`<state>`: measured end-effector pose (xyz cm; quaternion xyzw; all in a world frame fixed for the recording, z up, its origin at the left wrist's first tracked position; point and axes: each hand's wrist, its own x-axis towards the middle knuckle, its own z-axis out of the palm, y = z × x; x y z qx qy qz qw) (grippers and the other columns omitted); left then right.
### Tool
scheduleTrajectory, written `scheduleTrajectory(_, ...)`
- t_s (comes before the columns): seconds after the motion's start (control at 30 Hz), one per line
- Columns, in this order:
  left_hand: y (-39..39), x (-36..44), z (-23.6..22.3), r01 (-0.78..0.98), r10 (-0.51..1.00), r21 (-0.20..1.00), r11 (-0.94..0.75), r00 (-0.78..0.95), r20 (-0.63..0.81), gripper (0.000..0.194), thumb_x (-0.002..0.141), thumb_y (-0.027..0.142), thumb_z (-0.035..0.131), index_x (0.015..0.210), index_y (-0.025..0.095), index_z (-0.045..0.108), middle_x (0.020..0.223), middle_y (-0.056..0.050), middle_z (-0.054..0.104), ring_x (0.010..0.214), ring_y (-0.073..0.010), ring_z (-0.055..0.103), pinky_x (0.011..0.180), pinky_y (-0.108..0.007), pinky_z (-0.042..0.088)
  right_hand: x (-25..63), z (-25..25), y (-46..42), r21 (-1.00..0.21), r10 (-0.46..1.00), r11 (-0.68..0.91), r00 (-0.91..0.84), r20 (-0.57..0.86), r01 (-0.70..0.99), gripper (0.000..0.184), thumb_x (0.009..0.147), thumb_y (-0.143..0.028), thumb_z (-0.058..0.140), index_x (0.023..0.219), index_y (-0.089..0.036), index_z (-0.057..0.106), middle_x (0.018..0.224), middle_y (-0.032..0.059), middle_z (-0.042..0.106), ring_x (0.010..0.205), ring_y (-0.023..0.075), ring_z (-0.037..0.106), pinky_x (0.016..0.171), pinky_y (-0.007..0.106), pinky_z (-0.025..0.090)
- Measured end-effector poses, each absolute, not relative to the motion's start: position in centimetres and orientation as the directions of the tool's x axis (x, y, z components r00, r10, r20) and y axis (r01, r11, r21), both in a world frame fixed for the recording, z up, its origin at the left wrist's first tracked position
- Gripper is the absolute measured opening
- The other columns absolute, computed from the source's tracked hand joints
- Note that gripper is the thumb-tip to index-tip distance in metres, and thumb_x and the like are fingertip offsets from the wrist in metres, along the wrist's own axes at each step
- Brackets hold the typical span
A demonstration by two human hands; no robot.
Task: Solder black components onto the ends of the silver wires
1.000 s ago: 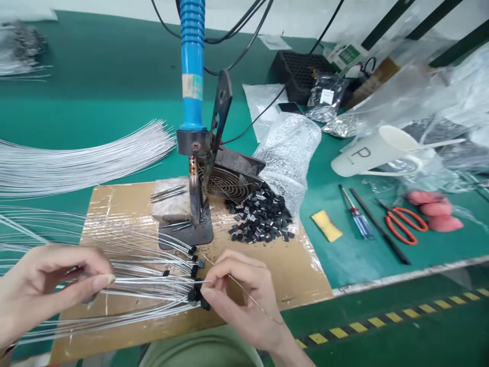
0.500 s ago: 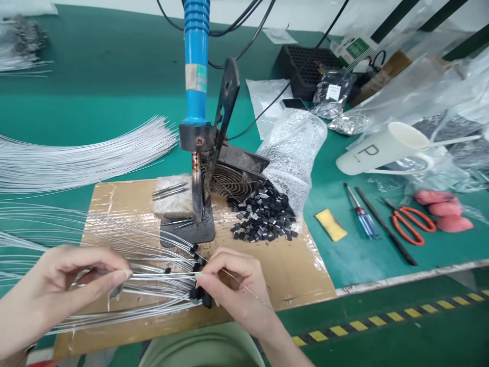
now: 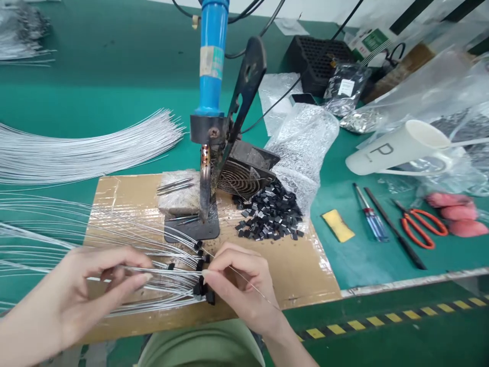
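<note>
My left hand (image 3: 103, 285) is closed, thumb and forefinger pinching several thin white wires (image 3: 175, 273). To its right, my right hand (image 3: 240, 280) pinches the ends of these wires between thumb and fingertip. A thin solder-like strand (image 3: 250, 283) also runs through the right hand and trails toward the wrist. Below and behind the fingers lie more white wires (image 3: 153, 229) tipped with black connectors (image 3: 198, 288), on a cardboard sheet (image 3: 301, 280). A soldering iron with a blue handle (image 3: 212, 56) stands tip down in a black metal holder (image 3: 248, 71), beyond the hands.
A pile of small black connectors (image 3: 271, 211) sits near a round fan grille (image 3: 239, 178). Loose white wires (image 3: 87, 153) spread at left. On the right lie a yellow sponge (image 3: 338, 226), a screwdriver (image 3: 372, 216), orange-handled pliers (image 3: 422, 227) and a white cup (image 3: 401, 148).
My left hand has slid right along the wires, closer to my right hand. The right hand keeps its pinch. The whole view has shifted slightly.
</note>
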<state>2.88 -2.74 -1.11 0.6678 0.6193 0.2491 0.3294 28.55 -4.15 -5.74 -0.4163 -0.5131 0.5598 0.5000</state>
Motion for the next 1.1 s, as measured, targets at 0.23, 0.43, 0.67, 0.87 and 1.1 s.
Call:
scheduleTrajectory(0.23, -2.6, 7.2, 0.0, 0.618, 0.907, 0.772, -0.150, 0.397, -0.141, 0.019, 0.106, 0.040, 0.060, 0.106, 0.031, 0.076, 0.089, 0.002, 0.079, 0.072, -0.0122, 0.074, 0.062, -0.013, 0.054, 28.3, -5.6, -4.4, -0.993, 0.989, 0.074, -0.119, 0.084, -0.090, 0.019, 0.093, -0.015, 0.078, 0.075, -0.019, 0.074, 0.069, -0.0010, 0.063, 0.062, 0.0122, 0.055, 0.057, 0.025, 0.040)
scheduleTrajectory(0.43, -2.1, 8.4, -0.4, 0.523, 0.897, 0.852, 0.014, 0.370, -0.241, 0.027, 0.104, 0.039, 0.060, 0.089, 0.025, 0.077, 0.078, 0.000, 0.077, 0.069, -0.0151, 0.072, 0.058, -0.018, 0.053, 28.2, -5.7, -4.2, -0.993, 0.999, -0.015, -0.046, -0.010, -0.119, 0.016, 0.087, -0.015, 0.085, 0.073, -0.020, 0.077, 0.068, -0.0017, 0.066, 0.060, 0.0111, 0.055, 0.055, 0.023, 0.041)
scheduleTrajectory(0.67, -1.6, 9.2, 0.0, 0.465, 0.945, 0.884, 0.058, 0.259, -0.198, 0.024, 0.096, 0.037, 0.068, 0.080, 0.023, 0.079, 0.075, -0.002, 0.078, 0.061, -0.0146, 0.068, 0.052, -0.018, 0.051, 27.7, -5.8, -4.2, -0.981, 0.997, -0.069, 0.007, -0.071, -0.183, 0.016, 0.084, -0.018, 0.090, 0.071, -0.020, 0.079, 0.064, -0.0032, 0.065, 0.056, 0.0103, 0.053, 0.052, 0.023, 0.038)
scheduleTrajectory(0.87, -1.8, 9.2, -0.4, 0.458, 0.927, 0.881, 0.116, 0.267, -0.262, 0.025, 0.096, 0.038, 0.067, 0.082, 0.021, 0.079, 0.075, -0.003, 0.077, 0.062, -0.0151, 0.069, 0.053, -0.019, 0.052, 27.9, -6.3, -4.3, -0.978, 0.997, -0.069, -0.052, -0.060, -0.196, 0.017, 0.090, -0.021, 0.086, 0.075, -0.020, 0.078, 0.068, -0.0031, 0.063, 0.059, 0.0112, 0.054, 0.055, 0.025, 0.039)
scheduleTrajectory(1.1, -2.0, 9.2, -1.0, 0.432, 0.925, 0.873, 0.225, 0.186, -0.330, 0.029, 0.090, 0.046, 0.073, 0.078, 0.020, 0.075, 0.061, 0.000, 0.064, 0.051, -0.0113, 0.051, 0.045, -0.018, 0.040, 28.1, -5.8, -4.2, -0.989, 0.998, -0.025, -0.060, -0.017, -0.145, 0.018, 0.100, -0.024, 0.078, 0.083, -0.021, 0.081, 0.073, -0.0013, 0.064, 0.064, 0.0126, 0.059, 0.059, 0.026, 0.044)
